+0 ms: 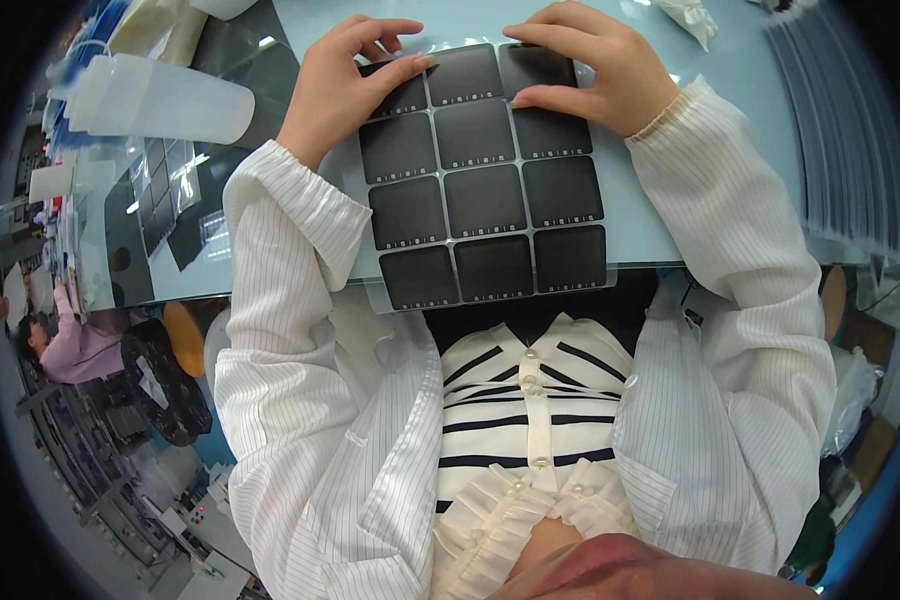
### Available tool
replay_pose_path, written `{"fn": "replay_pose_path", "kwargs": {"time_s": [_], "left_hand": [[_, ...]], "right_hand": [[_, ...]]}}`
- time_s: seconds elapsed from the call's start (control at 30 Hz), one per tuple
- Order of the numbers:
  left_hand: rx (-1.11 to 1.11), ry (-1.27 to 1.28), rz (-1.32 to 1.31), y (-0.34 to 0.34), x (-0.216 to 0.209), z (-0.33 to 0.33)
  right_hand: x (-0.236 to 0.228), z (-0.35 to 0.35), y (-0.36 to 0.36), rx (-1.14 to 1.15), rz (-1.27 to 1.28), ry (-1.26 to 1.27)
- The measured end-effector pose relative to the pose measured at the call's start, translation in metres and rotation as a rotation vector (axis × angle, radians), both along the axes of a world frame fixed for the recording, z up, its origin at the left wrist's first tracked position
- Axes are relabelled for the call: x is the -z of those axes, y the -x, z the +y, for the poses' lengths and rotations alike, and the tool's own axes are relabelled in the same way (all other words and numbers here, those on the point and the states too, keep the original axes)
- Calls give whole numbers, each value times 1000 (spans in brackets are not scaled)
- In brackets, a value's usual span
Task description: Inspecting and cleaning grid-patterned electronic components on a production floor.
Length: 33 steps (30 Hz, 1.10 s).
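Observation:
A clear sheet with a grid of dark rounded-corner panels (485, 200) lies in front of me on the glass-like tabletop, its near edge reaching slightly past the table edge. At its far left corner, my left hand (340, 85) rests with the thumb on the sheet and the other fingers bent beyond the far edge, apart from the thumb. Over the far right panels, my right hand (610, 65) has index finger and thumb spread, the thumb touching a panel. Whether either hand grips the sheet's edge is hard to see.
A white squeeze bottle (160, 100) lies at the far left. Below it, more dark panel sheets (160, 195) sit on the table. A tall stack of thin sheets (840, 140) stands at the right, with crumpled clear plastic (692, 18) near it. A person in pink (80, 340) is at the left.

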State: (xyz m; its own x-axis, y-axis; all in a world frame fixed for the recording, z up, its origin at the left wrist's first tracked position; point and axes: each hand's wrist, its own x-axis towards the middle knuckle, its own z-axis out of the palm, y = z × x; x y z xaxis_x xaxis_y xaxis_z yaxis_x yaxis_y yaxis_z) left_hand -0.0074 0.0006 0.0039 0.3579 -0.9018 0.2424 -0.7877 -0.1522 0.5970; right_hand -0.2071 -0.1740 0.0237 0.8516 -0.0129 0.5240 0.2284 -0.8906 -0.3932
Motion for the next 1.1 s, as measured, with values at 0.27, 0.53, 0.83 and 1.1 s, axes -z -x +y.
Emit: {"fn": "replay_pose_path", "kwargs": {"time_s": [0.27,0.53,0.83,1.1], "left_hand": [[9,-40,121,11,-21,-3],[5,16,126,15,-25,-2],[-4,-11,123,14,-25,-2],[-7,-14,146,13,-24,1]], "right_hand": [[5,-7,2,-51,16,-122],[9,-7,1,-53,-41,-98],[9,-3,0,-55,-15,-174],[24,-9,-12,-311,-321,-188]]}}
